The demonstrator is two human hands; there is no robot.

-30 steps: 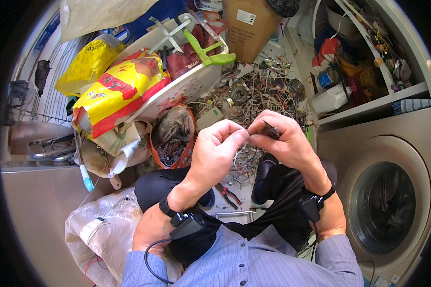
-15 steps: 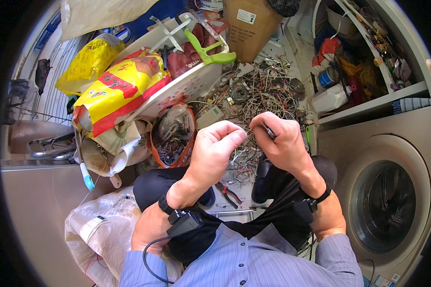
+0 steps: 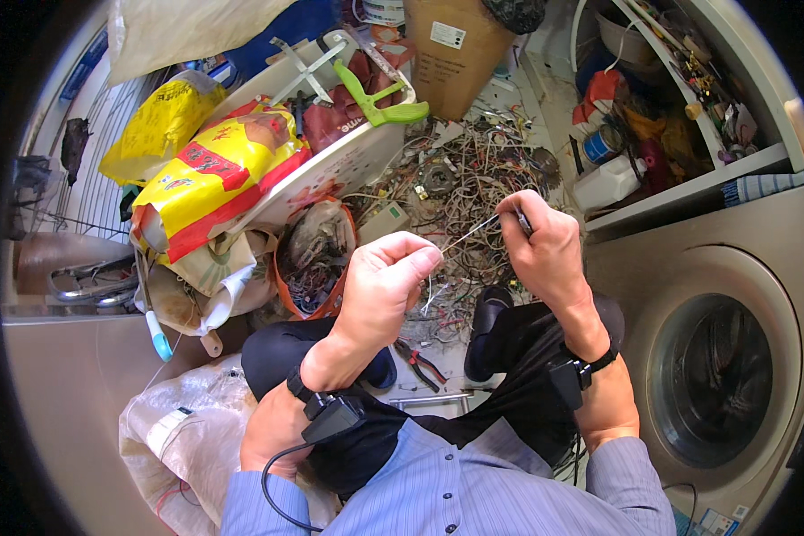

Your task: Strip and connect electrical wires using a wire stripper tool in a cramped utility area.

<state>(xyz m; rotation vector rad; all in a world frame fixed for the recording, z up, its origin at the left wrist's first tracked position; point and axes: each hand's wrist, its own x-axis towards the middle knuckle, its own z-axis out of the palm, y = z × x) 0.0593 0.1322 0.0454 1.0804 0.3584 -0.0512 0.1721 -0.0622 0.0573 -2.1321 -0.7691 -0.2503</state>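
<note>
A thin wire [image 3: 470, 234] is stretched between my two hands above the floor. My left hand [image 3: 380, 286] pinches it between thumb and forefinger, and a loose pale end dangles below that grip. Closed and set a little higher and farther right, my right hand [image 3: 545, 246] is wrapped around a small dark tool [image 3: 525, 221], mostly hidden by the fingers; its kind cannot be made out. The wire reaches the right thumb and forefinger beside this tool. Under and beyond the hands lies a tangled heap of wires [image 3: 482, 183] with scrap parts in it.
Red-and-black pliers [image 3: 420, 364] lie on the floor between my feet. At the left are an orange-rimmed bag of scrap [image 3: 313, 259] and a yellow-and-red bag [image 3: 214, 179]. A cardboard box [image 3: 456, 62] stands beyond the heap, a washing machine [image 3: 634, 286] to the right.
My right hand has moved up and right, away from the left, which shifted slightly left. A longer stretch of wire now shows taut between them.
</note>
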